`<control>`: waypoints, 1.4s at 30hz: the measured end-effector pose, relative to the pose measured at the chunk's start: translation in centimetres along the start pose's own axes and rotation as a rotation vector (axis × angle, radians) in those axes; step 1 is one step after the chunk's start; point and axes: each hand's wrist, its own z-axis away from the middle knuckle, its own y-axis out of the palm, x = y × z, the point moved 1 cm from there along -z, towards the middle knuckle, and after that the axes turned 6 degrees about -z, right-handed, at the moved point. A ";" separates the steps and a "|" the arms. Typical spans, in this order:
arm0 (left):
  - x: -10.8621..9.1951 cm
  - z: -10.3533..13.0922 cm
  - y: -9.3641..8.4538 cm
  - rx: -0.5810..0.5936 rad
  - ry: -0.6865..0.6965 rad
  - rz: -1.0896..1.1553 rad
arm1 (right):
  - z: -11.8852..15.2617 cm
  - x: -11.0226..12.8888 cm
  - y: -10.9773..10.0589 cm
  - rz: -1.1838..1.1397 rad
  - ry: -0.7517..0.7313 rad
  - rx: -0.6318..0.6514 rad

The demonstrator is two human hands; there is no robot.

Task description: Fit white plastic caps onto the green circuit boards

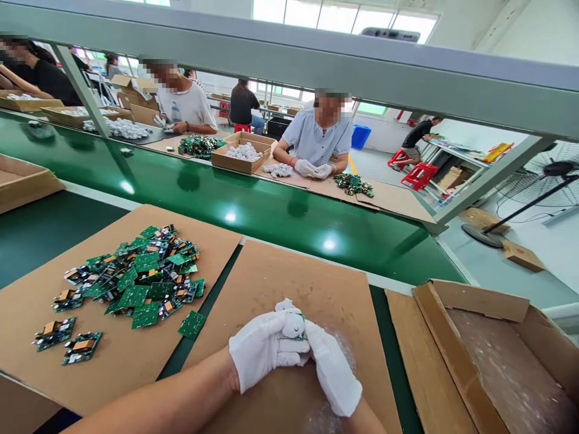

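Both my hands wear white gloves and meet above the cardboard sheet in front of me. My left hand (260, 349) is closed around a small circuit board, with its thumb on top. Only a green edge of the circuit board (303, 333) shows between the gloves. My right hand (333, 367) pinches the same board from the right side; its fingertips are partly hidden. White lumps at the top of the grip may be glove fingertips or another part; I cannot tell. To the left lies a heap of green circuit boards (147, 262) with orange-wrapped components.
Single boards (192, 325) lie beside the heap. An open cardboard box (452, 355) stands at right, another cardboard tray (25, 178) at far left. A green conveyor belt (271, 208) runs beyond, under a grey frame bar (289, 72). Co-workers sit across with boards and white pieces.
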 end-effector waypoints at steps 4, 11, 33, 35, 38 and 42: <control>0.0 0.0 0.2 0.061 0.024 0.022 | 0.2 -0.1 -0.4 0.026 0.017 0.014; 0.0 0.1 0.1 0.058 0.058 0.003 | 0.2 -0.8 -0.9 0.076 0.019 -0.030; 0.8 -0.3 -1.1 0.028 0.291 -0.500 | -0.1 -1.5 -1.0 0.020 0.057 -0.055; 0.9 -0.3 -1.2 0.018 0.298 -0.529 | -0.1 -1.4 -0.7 0.009 0.054 -0.049; 1.1 -0.4 -1.4 0.001 0.292 -0.538 | -0.1 -1.2 -0.4 -0.007 0.050 -0.049; 1.1 -0.4 -1.3 -0.014 0.259 -0.504 | -0.1 -0.9 -0.3 -0.026 0.045 -0.062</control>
